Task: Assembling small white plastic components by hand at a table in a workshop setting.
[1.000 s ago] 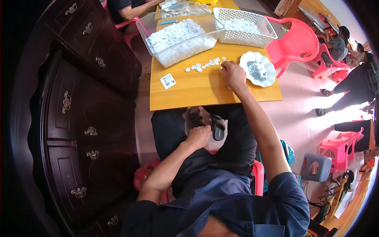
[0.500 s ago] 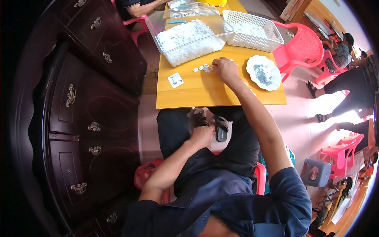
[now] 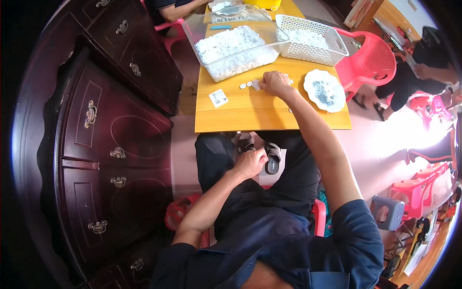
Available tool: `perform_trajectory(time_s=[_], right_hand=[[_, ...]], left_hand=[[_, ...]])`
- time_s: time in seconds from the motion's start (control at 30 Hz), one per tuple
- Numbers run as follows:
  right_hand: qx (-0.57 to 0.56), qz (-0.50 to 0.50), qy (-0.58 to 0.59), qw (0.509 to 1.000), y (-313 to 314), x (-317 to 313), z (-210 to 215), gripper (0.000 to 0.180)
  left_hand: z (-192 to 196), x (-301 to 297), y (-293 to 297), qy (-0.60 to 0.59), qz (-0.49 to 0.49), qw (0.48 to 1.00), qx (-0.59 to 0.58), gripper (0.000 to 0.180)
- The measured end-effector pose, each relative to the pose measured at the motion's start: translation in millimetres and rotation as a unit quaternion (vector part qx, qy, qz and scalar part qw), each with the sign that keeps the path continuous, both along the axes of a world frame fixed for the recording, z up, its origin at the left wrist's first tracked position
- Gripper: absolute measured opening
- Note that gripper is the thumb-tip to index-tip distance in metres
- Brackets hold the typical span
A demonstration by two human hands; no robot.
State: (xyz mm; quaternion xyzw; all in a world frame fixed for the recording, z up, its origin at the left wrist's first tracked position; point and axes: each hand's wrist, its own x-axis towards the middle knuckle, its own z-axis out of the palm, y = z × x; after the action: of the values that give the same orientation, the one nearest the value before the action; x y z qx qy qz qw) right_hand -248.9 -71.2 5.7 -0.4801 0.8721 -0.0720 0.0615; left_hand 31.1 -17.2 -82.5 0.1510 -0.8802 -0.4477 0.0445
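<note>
My right hand [image 3: 276,84] rests low over the yellow table with its fingers curled. Any piece under them is hidden. Beside its fingertips lie several small white round pieces [image 3: 249,84] with dark marks, like buttons. My left hand [image 3: 251,164] is closed above my lap, below the table's edge; what it holds, if anything, does not show. A clear plastic bin [image 3: 226,67] heaped with small white pieces [image 3: 236,45] stands beyond my right hand. To the right of that hand is a white scalloped plate [image 3: 312,98] with small greyish bits [image 3: 323,92].
A white perforated basket [image 3: 315,54] with white pieces stands at the back right. A small printed white card [image 3: 218,98] lies at the table's left. Dark wooden cabinets [image 3: 130,125] line the left; a pink chair [image 3: 370,60] is by the table's right. Another person sits across.
My right hand stays by the small white pieces, its fingers slightly more curled in. My left hand remains closed over my lap. At the right, a person has moved farther into view.
</note>
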Motion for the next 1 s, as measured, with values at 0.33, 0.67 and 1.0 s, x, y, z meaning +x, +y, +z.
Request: perform_trajectory(time_s=[0.33, 0.67, 1.0], right_hand=[[-0.087, 0.01, -0.026, 0.996, 20.0, 5.8, 5.0, 0.019], [-0.401, -0.087, -0.47, 0.782, 169.8, 96.2, 18.6, 0.016], [-0.442, -0.144, -0.622, 0.63, 235.8, 163.9, -43.7, 0.016]], left_hand=[[-0.5, -2.0, -3.6, 0.089, 0.002, 0.992, 0.094, 0.014], [45.2, -6.2, -11.3, 0.138, 0.091, 0.942, 0.292, 0.016], [59.3, -26.7, 27.2, 0.099, 0.065, 0.966, 0.229, 0.014]])
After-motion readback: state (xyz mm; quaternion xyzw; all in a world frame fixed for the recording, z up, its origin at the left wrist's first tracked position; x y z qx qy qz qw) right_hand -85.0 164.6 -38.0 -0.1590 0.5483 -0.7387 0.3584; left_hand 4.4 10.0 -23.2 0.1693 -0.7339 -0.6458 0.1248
